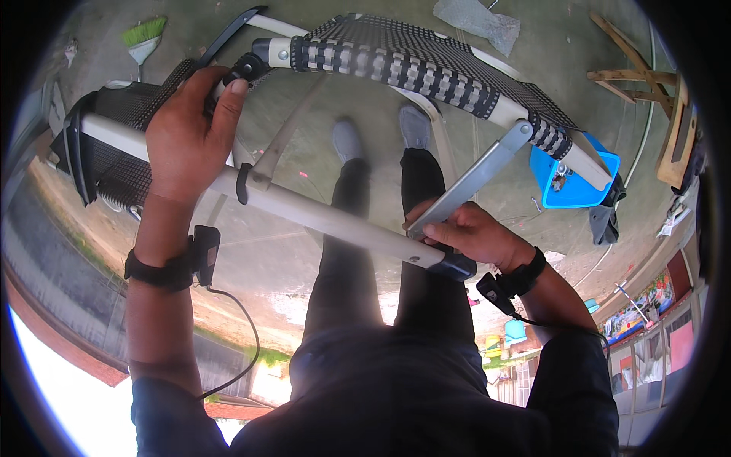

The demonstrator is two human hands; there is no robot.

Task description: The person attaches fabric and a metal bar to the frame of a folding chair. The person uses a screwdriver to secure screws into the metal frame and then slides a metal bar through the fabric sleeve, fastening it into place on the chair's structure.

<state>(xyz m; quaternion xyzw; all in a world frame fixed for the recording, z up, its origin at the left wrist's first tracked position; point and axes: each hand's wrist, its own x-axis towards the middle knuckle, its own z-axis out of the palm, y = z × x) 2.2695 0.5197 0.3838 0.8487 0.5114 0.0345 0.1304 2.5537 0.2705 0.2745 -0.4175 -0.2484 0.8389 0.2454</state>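
Note:
A folding chair frame of pale tubes (327, 213) with black-and-white woven mesh (396, 68) stands tilted in front of my legs. My left hand (183, 137) is closed round the black joint (247, 67) at the upper left, thumb along its side; part of the joint is hidden by the fingers. A flat grey metal bar (480, 171) runs down from a pivot on the mesh-covered side. My right hand (483, 236) pinches its lower end beside the lower tube, close to the tube's black end cap (455, 266). Whether a fastener sits under those fingers is hidden.
At the right, a blue bin (571, 199) with small parts in it stands under the chair's end. Wooden trestle pieces (647, 80) lie beyond it. A green-bristled broom (145, 38) rests far left, and a crumpled clear plastic sheet (480, 27) lies at the far side.

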